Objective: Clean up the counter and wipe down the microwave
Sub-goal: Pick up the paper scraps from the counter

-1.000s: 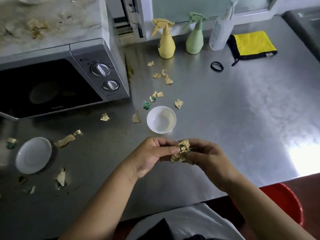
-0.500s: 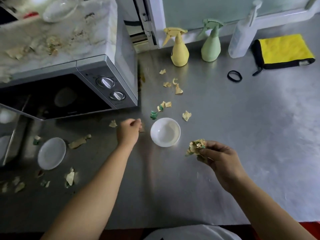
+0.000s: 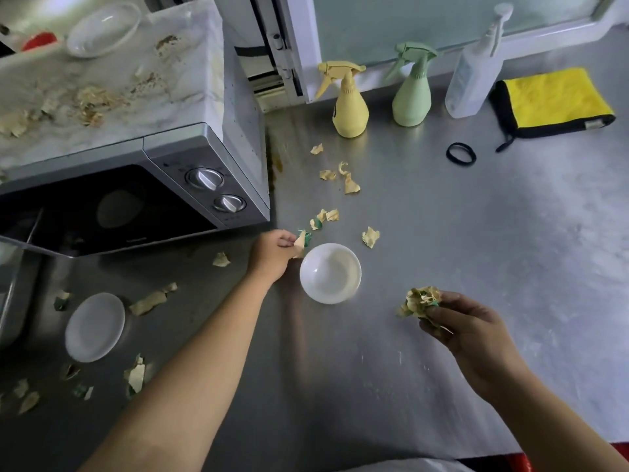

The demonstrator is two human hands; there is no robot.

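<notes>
Left hand (image 3: pixel 274 253) pinches one torn paper scrap (image 3: pixel 301 240) between thumb and fingertips, just beside the white bowl (image 3: pixel 330 273); right hand (image 3: pixel 466 327) clutches a crumpled wad of scraps (image 3: pixel 420 300) above the counter (image 3: pixel 476 250). Loose scraps (image 3: pixel 345 180) lie scattered between the bowl and the spray bottles (image 3: pixel 350 103), others near the saucer (image 3: pixel 94 327) — and crumbs soil the microwave (image 3: pixel 136 158) top. The scraps look light, limp and crushable; likely best nipped at a curled edge, since flat pieces may slide on the steel.
</notes>
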